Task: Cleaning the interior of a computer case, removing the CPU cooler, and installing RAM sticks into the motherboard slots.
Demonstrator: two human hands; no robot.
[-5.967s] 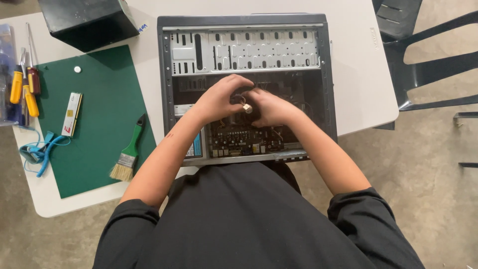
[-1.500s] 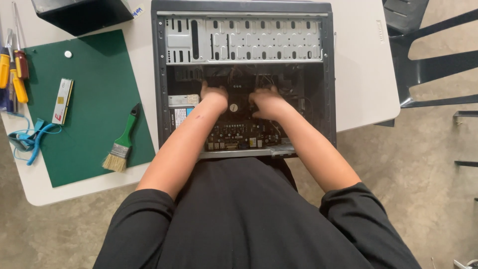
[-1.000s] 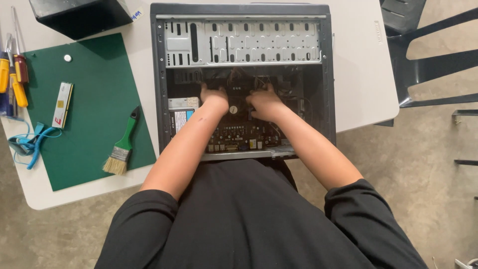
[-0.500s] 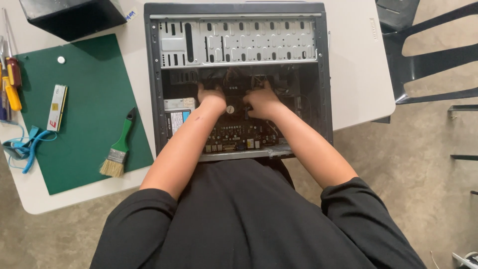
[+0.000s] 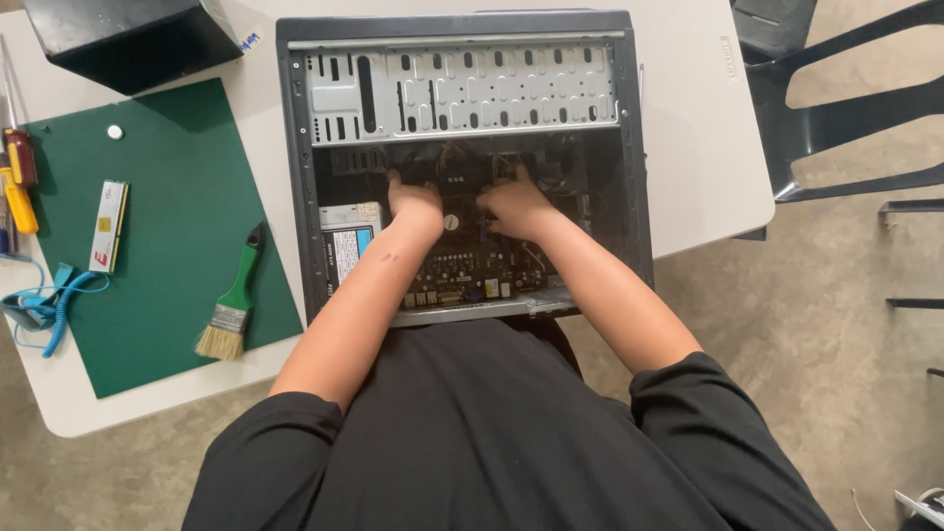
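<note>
An open computer case (image 5: 462, 88) lies flat on the white table (image 5: 688, 128), its circuit board (image 5: 472, 270) showing in the near half. Both my hands reach inside it. My left hand (image 5: 413, 202) and my right hand (image 5: 516, 204) press down side by side on a dark part (image 5: 459, 177) at the board's far end, fingers curled over its edges. What lies under my fingers is hidden in shadow. A small round silver piece (image 5: 451, 222) shows between my wrists.
A green mat (image 5: 157, 295) on the left carries a green-handled brush (image 5: 232, 298), a memory stick (image 5: 108, 225) and a small white disc (image 5: 115, 132). Screwdrivers (image 5: 18, 187) and a blue coiled strap (image 5: 44, 307) lie at the left edge. A black box (image 5: 128, 39) stands behind; a dark chair (image 5: 836, 98) right.
My hands have moved from the middle of the board to its far end and spread a little apart. The view has drifted slightly leftward.
</note>
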